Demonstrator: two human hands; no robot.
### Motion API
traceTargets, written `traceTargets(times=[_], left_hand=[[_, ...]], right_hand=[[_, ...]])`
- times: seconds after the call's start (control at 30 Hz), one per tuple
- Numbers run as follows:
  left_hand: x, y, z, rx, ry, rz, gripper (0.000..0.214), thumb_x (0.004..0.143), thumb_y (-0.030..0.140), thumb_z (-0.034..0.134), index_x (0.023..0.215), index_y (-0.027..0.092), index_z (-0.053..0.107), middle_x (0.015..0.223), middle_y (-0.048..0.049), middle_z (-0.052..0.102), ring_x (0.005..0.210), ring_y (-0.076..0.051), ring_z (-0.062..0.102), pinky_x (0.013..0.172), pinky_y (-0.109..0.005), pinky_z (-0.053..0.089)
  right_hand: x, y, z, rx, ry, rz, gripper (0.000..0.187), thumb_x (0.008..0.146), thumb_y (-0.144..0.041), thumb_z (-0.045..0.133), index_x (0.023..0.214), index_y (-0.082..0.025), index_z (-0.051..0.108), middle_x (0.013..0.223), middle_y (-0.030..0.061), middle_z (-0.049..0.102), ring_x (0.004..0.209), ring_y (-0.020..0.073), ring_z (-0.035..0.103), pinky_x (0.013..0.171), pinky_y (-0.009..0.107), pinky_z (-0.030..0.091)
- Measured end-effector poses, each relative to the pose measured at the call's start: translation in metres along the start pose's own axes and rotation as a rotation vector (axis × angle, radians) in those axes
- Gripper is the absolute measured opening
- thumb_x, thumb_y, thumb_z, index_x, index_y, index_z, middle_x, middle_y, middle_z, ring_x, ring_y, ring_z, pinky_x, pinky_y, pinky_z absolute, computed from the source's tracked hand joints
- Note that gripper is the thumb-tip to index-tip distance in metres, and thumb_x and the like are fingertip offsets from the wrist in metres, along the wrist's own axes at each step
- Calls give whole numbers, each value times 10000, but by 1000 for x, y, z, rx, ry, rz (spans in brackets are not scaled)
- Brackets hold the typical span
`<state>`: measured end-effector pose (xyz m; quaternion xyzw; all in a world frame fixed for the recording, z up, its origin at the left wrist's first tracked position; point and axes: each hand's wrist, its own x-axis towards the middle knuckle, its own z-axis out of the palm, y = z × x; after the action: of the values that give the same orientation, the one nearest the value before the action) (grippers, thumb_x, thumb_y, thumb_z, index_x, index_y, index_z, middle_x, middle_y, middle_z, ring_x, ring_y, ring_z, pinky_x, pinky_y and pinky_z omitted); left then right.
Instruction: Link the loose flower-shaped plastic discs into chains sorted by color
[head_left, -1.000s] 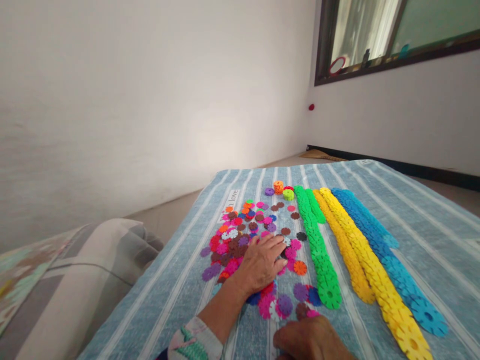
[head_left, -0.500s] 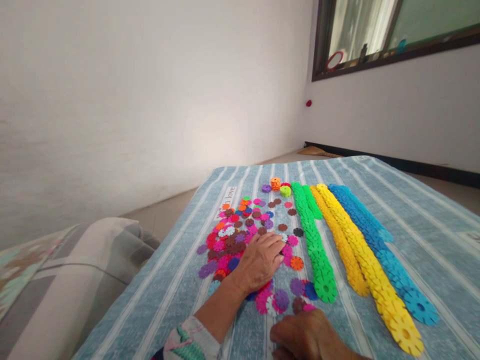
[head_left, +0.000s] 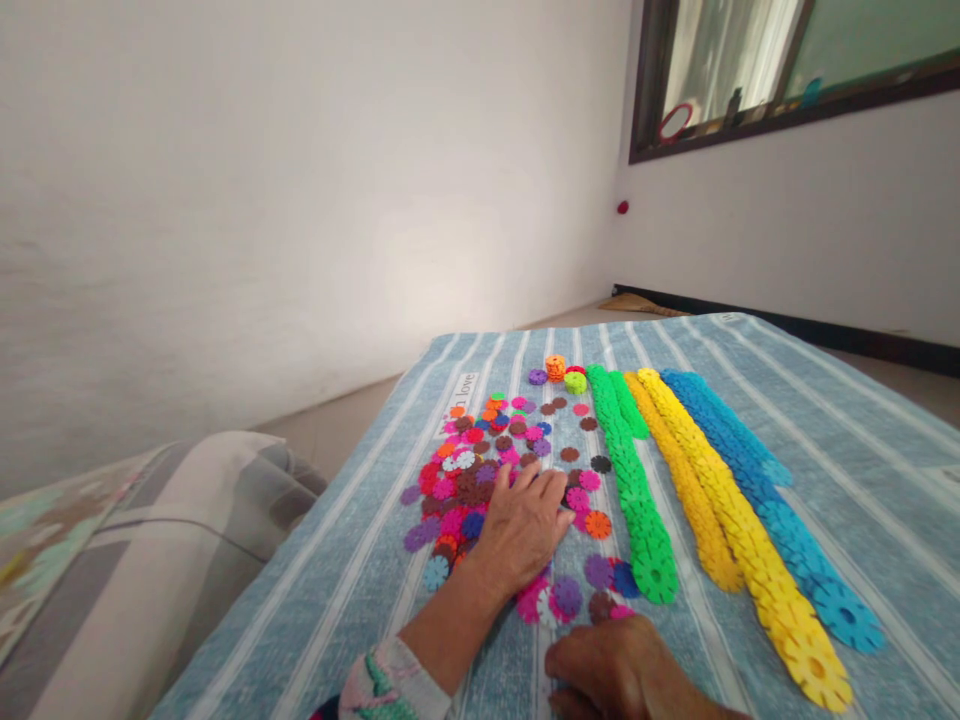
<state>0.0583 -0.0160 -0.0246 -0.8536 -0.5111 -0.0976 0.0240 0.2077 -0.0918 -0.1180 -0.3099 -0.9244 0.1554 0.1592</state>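
My left hand (head_left: 525,522) lies palm down with fingers spread on a loose heap of notched plastic discs (head_left: 474,487) in pink, brown, purple, red, orange, blue and white. Its palm hides the discs underneath. My right hand (head_left: 619,665) rests closer to me, fingers curled inward; whatever they hold is hidden. Just beyond it lie a brown disc (head_left: 600,606) and a purple disc (head_left: 567,597). To the right, overlapping discs form long rows sorted by colour: a green row (head_left: 637,490), yellow rows (head_left: 739,520) and blue rows (head_left: 780,525).
Small stacks stand at the far end, among them an orange stack (head_left: 555,368) and a lime stack (head_left: 575,382). A blue striped cloth (head_left: 300,610) covers the surface. Grey-and-white checked fabric (head_left: 172,540) bulges at the left, and a white wall (head_left: 300,200) rises behind.
The view has shifted slightly. My left hand's fingers are spread wider, and a white disc seen by its fingertips before is no longer visible. My right hand stays curled in nearly the same spot.
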Motion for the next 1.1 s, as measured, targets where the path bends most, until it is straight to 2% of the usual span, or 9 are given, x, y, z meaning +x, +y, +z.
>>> traceTargets(times=[0.13,0.23,0.33,0.47,0.6,0.7,0.83,0.97,1.1], left_hand=[[-3,2,6,21,-12,-27,373,930,363,499,1276,222,508,1377,-116,547,1291,-290,464,1079,-599,285],[-2,-1,2,-1,-23,-33,372,921,360,514,1263,213,518,1406,-121,516,1301,-289,450,1077,-575,304],[1,-13,-11,-57,8,-61,343,913,344,521,1221,197,545,1326,-116,577,1230,-269,513,1033,-482,385],[-4,-38,-36,-147,-48,-130,240,915,321,482,1053,187,625,1034,-71,689,987,-222,628,884,-355,479],[-26,-54,-49,-174,-171,16,225,843,289,564,1037,219,654,1108,-47,682,1043,-219,611,923,-341,468],[-38,-62,-45,-131,-168,99,300,827,248,573,1117,216,644,1215,-75,649,1145,-245,569,1008,-396,428],[-27,-77,-31,-93,-109,98,267,861,209,518,1100,195,638,1189,-88,656,1136,-232,569,1036,-400,412],[-8,-89,-23,-73,-36,2,270,837,136,500,1071,171,629,1126,-94,662,1110,-225,578,1015,-379,436],[-9,-94,-28,-61,36,-95,288,821,112,490,1072,189,610,1142,-82,646,1099,-214,583,983,-356,461]], right_hand=[[5,-3,0,-1,-6,4,212,833,-332,553,668,-226,475,627,-47,604,577,129,537,763,242,429],[7,-6,-4,-7,-26,-6,189,792,-338,590,684,-225,484,657,-46,634,563,125,541,707,226,430],[6,-9,-13,-12,-47,-18,144,764,-309,597,701,-224,499,672,-41,663,549,127,563,689,232,426],[3,-16,-26,14,-21,-6,114,766,-265,560,685,-215,497,670,-16,680,558,145,600,725,272,428],[3,-21,-38,71,-31,4,139,770,-240,550,667,-208,461,670,-10,676,551,132,598,695,260,416],[4,-25,-45,84,-73,40,152,766,-217,551,659,-206,444,680,-10,673,573,129,600,649,242,398],[1,-29,-51,84,-76,65,145,781,-190,541,667,-204,452,675,-19,659,569,117,583,610,225,369],[-2,-30,-51,85,-34,51,142,803,-194,519,674,-206,462,667,-18,646,573,122,576,623,233,370],[-3,-27,-47,101,-8,39,154,816,-201,505,670,-208,453,656,-23,637,576,128,581,693,258,389]])
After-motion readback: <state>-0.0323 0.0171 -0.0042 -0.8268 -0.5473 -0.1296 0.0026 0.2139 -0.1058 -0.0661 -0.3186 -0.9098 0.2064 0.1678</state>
